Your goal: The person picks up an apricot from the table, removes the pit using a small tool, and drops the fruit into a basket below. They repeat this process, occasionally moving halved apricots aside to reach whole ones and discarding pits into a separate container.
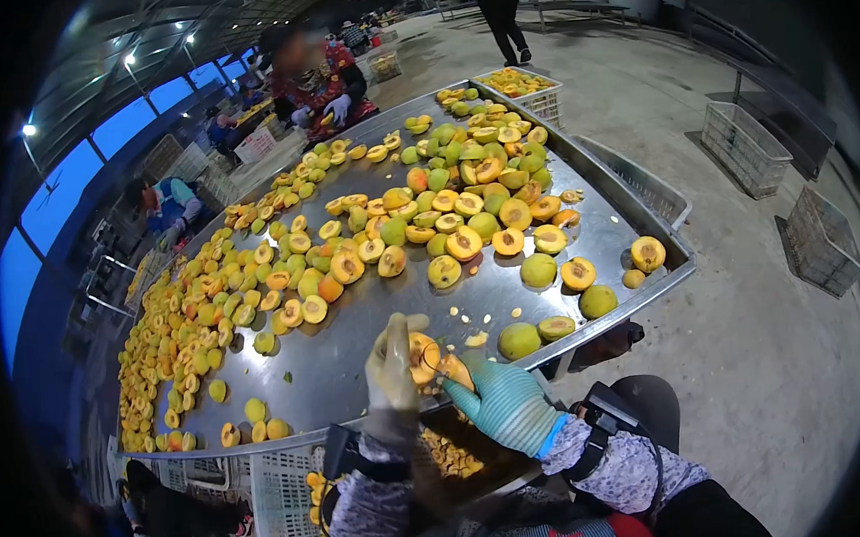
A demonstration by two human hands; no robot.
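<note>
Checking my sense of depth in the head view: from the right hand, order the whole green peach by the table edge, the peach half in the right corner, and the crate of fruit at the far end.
1. Green peach, just beyond the right hand.
2. Peach half, right corner.
3. Crate, far end.

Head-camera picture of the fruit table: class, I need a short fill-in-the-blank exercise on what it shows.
1. The right hand wears a ____ glove.
2. The left hand holds a halved ____ fruit.
3. Fruit lies spread over a long ____ table.
4. White ____ crates stand on the floor.

Missing words: teal; yellow; metal; plastic
</note>
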